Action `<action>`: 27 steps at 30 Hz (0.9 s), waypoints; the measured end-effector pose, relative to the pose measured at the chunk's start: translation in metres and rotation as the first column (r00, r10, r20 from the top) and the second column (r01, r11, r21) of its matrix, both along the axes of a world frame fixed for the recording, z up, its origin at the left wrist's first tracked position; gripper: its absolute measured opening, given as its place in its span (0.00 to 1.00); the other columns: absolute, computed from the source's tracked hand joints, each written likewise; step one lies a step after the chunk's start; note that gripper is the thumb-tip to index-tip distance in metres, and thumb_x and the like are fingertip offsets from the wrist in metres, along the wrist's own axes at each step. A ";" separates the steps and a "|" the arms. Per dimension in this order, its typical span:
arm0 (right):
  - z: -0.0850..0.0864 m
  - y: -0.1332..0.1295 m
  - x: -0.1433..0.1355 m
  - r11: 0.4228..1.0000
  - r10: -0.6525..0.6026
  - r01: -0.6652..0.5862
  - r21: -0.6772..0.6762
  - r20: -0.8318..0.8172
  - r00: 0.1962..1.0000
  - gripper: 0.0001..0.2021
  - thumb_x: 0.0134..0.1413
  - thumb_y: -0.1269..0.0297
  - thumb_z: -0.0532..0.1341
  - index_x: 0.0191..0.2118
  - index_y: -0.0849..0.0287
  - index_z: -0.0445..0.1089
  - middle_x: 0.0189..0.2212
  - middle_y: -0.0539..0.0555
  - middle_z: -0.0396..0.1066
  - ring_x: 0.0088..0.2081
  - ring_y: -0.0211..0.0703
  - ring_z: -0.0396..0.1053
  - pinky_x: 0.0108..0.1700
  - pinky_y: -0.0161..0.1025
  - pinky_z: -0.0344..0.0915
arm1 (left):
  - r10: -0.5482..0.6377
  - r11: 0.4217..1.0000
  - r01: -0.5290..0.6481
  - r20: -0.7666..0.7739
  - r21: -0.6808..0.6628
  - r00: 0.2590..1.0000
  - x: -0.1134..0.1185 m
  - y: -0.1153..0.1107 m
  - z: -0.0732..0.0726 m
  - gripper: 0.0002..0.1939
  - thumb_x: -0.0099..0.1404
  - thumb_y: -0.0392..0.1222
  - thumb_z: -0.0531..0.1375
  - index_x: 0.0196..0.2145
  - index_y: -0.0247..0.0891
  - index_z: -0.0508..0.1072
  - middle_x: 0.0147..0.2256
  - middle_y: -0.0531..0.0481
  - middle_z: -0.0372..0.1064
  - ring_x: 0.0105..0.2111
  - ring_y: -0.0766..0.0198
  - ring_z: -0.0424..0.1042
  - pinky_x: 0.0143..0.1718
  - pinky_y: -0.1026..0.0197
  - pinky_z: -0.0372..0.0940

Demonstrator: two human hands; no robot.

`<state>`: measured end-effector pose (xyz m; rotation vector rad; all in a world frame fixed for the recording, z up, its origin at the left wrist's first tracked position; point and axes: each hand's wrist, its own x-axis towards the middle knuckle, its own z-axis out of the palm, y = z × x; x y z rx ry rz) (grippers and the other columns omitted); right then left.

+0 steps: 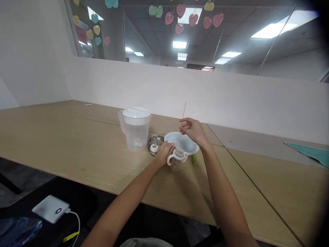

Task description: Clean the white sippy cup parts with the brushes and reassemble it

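My right hand [192, 130] pinches a thin wire brush [184, 111] with a small loop at its top, held nearly upright. The brush's lower end reaches down to a small clear round piece [175, 143], perhaps a bottle nipple, which my left hand [164, 152] grips over the near left rim of a white bowl [194, 149]. Just in front of the bowl stands a clear baby bottle [176, 166] with white side handles, its top uncovered. Left of my left hand, a round metal dish [149, 149] holds a white ring cap [154, 148] and a clear dome cover [154, 138].
A lidded clear pitcher [137, 133] stands behind the dish to the left. Beside the bowl lies a green-handled item [194, 159]. A teal cloth [309, 152] is at the far right. On a dark seat below rests a white power bank [50, 208] with a cable.
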<state>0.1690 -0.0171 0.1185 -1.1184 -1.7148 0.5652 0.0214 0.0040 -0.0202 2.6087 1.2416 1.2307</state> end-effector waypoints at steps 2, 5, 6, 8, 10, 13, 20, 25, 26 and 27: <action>0.000 -0.003 -0.002 1.000 0.020 -0.021 0.019 0.055 0.998 0.11 0.41 0.73 0.58 0.35 0.64 0.68 0.24 0.49 0.69 0.22 0.31 0.67 0.26 0.28 0.65 | -0.005 1.000 0.005 0.023 -0.014 1.000 0.001 0.000 0.000 0.12 0.66 0.36 0.47 0.32 0.38 0.70 0.32 0.49 0.71 0.37 0.61 0.67 0.54 0.54 0.57; -0.004 -0.001 -0.003 0.999 0.027 -0.031 0.015 0.182 0.983 0.06 0.40 0.72 0.59 0.29 0.64 0.68 0.23 0.49 0.69 0.24 0.31 0.67 0.27 0.27 0.63 | -0.010 0.999 0.012 0.046 -0.039 0.999 0.002 0.001 -0.002 0.13 0.65 0.35 0.47 0.31 0.38 0.70 0.31 0.49 0.71 0.36 0.62 0.67 0.54 0.53 0.57; -0.005 0.000 -0.004 1.000 0.011 -0.016 0.022 0.226 0.974 0.05 0.40 0.72 0.60 0.29 0.63 0.68 0.23 0.49 0.69 0.25 0.32 0.67 0.28 0.28 0.63 | -0.013 0.999 0.015 0.051 -0.043 0.999 0.002 0.002 -0.003 0.13 0.65 0.35 0.47 0.30 0.38 0.70 0.31 0.49 0.71 0.36 0.62 0.67 0.54 0.53 0.56; -0.006 0.000 -0.004 0.999 -0.034 0.020 0.050 0.302 0.953 0.04 0.40 0.72 0.60 0.28 0.62 0.68 0.24 0.49 0.69 0.26 0.32 0.67 0.29 0.28 0.62 | -0.029 0.998 0.031 0.059 -0.046 0.998 0.002 0.003 -0.005 0.13 0.65 0.35 0.47 0.30 0.38 0.70 0.31 0.50 0.71 0.36 0.63 0.67 0.55 0.53 0.55; -0.006 -0.001 -0.004 0.997 -0.061 0.037 0.073 0.359 0.931 0.04 0.41 0.72 0.59 0.28 0.62 0.69 0.25 0.49 0.70 0.27 0.32 0.67 0.30 0.28 0.61 | -0.046 0.998 0.049 0.066 -0.046 0.997 0.002 0.004 -0.007 0.13 0.65 0.36 0.47 0.30 0.38 0.70 0.30 0.51 0.71 0.35 0.63 0.67 0.56 0.53 0.54; -0.003 -0.004 0.000 0.996 -0.068 0.041 0.074 0.411 0.909 0.04 0.42 0.72 0.59 0.29 0.61 0.69 0.26 0.50 0.71 0.28 0.33 0.67 0.32 0.29 0.61 | -0.058 0.997 0.061 0.066 -0.039 0.996 0.002 0.004 -0.007 0.14 0.66 0.36 0.47 0.29 0.38 0.70 0.30 0.51 0.70 0.34 0.64 0.66 0.55 0.54 0.54; 0.000 -0.010 0.002 0.999 -0.052 0.041 0.033 0.492 0.869 0.05 0.42 0.74 0.58 0.27 0.61 0.70 0.27 0.51 0.72 0.30 0.35 0.68 0.32 0.29 0.59 | -0.053 0.998 0.055 0.053 -0.037 0.997 0.003 0.000 -0.005 0.15 0.67 0.37 0.47 0.27 0.37 0.70 0.27 0.51 0.69 0.32 0.64 0.66 0.55 0.55 0.54; 0.001 -0.012 0.000 0.994 -0.101 0.067 0.081 0.561 0.822 0.06 0.42 0.76 0.58 0.27 0.60 0.70 0.28 0.49 0.72 0.30 0.34 0.68 0.31 0.28 0.57 | -0.063 0.997 0.066 0.067 -0.034 0.996 0.002 0.000 -0.005 0.15 0.66 0.38 0.48 0.26 0.37 0.71 0.27 0.51 0.69 0.31 0.65 0.66 0.55 0.55 0.54; 0.002 -0.012 0.000 0.992 -0.119 0.079 0.096 0.568 0.815 0.06 0.43 0.76 0.58 0.27 0.60 0.70 0.29 0.49 0.73 0.31 0.34 0.68 0.31 0.28 0.57 | -0.066 0.997 0.069 0.067 -0.035 0.996 0.002 0.000 -0.005 0.16 0.67 0.39 0.48 0.26 0.37 0.71 0.26 0.51 0.69 0.31 0.65 0.66 0.55 0.55 0.54; 0.002 -0.013 0.000 0.990 -0.138 0.093 0.108 0.573 0.808 0.06 0.43 0.76 0.58 0.27 0.59 0.70 0.29 0.49 0.73 0.31 0.34 0.68 0.31 0.28 0.56 | -0.066 0.997 0.069 0.067 -0.035 0.996 0.002 0.000 -0.005 0.16 0.67 0.39 0.48 0.25 0.37 0.71 0.26 0.51 0.69 0.30 0.65 0.66 0.54 0.55 0.54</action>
